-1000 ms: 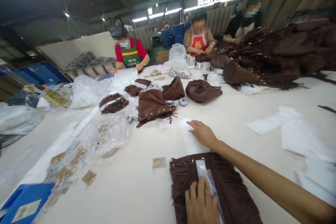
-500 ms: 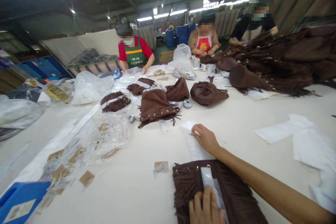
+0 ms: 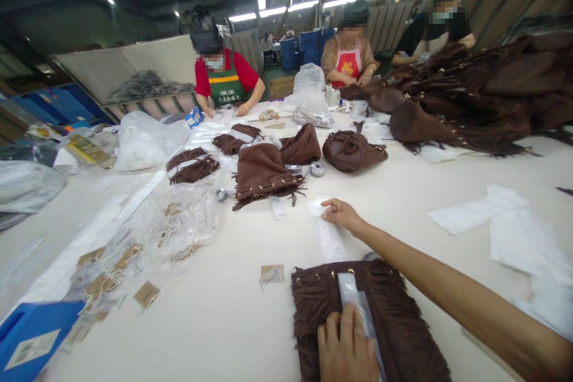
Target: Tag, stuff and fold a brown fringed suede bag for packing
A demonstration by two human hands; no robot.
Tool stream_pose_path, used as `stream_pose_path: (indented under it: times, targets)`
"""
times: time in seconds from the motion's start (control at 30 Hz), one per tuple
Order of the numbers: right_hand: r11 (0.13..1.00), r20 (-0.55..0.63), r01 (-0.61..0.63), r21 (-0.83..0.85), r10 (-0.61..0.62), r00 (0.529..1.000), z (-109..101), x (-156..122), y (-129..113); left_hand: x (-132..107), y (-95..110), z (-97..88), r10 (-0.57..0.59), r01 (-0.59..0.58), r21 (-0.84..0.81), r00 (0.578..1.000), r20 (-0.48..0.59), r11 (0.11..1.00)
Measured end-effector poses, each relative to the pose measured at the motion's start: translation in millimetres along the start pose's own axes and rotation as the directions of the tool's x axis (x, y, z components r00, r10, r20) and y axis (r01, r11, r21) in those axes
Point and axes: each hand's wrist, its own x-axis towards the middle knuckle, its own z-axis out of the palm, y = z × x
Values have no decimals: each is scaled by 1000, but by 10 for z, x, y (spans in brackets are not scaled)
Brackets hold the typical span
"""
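Note:
A brown fringed bag (image 3: 394, 322) lies flat on the white table (image 3: 233, 322) just in front of me. My left hand (image 3: 347, 349) lies flat on it, fingers stretched out, pressing a clear plastic strip (image 3: 351, 289) against the suede. My right hand (image 3: 341, 213) reaches forward with its fingers curled, pinching the far end of a white paper strip (image 3: 329, 236) that lies on the table beyond the bag. A small brown card tag (image 3: 271, 273) lies left of the bag.
More brown fringed bags (image 3: 264, 176) and a round one (image 3: 351, 151) sit mid-table; a big heap (image 3: 483, 95) fills the right back. Clear bags of tags (image 3: 179, 224) lie left, white sheets (image 3: 505, 221) right, a blue box (image 3: 31, 340) bottom left. Three people work at the far side.
My right hand has slid forward along the white strip and curled from flat to a pinch at its far end. The left hand has stayed on the bag.

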Motion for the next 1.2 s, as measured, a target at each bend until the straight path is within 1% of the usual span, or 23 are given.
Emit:
stream_pose_path:
  times: [0.03, 0.1, 0.17, 0.27, 0.33, 0.43, 0.53, 0.63, 0.7, 0.77, 0.87, 0.97, 1.03, 1.13, 1.2]
  targets:
    - [1000, -1, -23, 7, 23, 1000, -3, 16, -2, 31, 23, -82, -1, 0, 12, 998, 64, 1000]
    - [998, -2, -56, 15, 56, 998, -19, 43, -16, 107, 59, -251, 4, -12, 38, 978, 209, 999]
    - [998, 1, -64, 23, 64, 998, -49, 51, -59, 182, 78, -381, 18, -34, 48, 953, 301, 998]
    - [998, 5, -33, 44, 33, 999, -132, -24, -224, 239, 84, -464, 37, -60, 59, 941, 336, 996]
    - [998, 3, 10, 61, -10, 1000, -214, -159, -395, 238, 86, -474, 41, -66, 65, 941, 336, 996]
    - [993, 3, 92, 67, -93, 996, -351, -508, -668, 222, 98, -481, 19, -45, 68, 940, 341, 997]
    - [986, 12, 162, 39, -163, 987, -445, -1014, -875, 214, 116, -502, 12, -38, 70, 941, 337, 997]
    - [972, 9, 209, -105, -210, 978, -436, -1581, -954, 207, 122, -520, 35, -63, 77, 948, 316, 995]
    - [953, -5, 212, -218, -218, 976, -362, -1920, -927, 200, 117, -526, 53, -82, 88, 955, 292, 993]
    - [937, -39, 201, -287, -221, 974, -248, -2191, -849, 193, 110, -529, 66, -97, 101, 960, 273, 990]
    - [916, -126, 188, -355, -246, 961, -46, -2460, -690, 183, 99, -531, 71, -104, 110, 959, 275, 988]
    - [918, -195, 161, -364, -244, 950, 129, -2605, -525, 169, 87, -533, 51, -91, 128, 957, 284, 988]
    - [937, -226, 137, -320, -216, 950, 206, -2660, -429, 157, 74, -537, 33, -72, 134, 961, 275, 988]
    - [964, -259, 99, -248, -164, 952, 255, -2714, -327, 144, 48, -548, 4, -32, 99, 962, 272, 995]
    - [969, -258, 91, -229, -151, 954, 254, -2739, -290, 140, 30, -553, -13, -7, 71, 960, 278, 997]
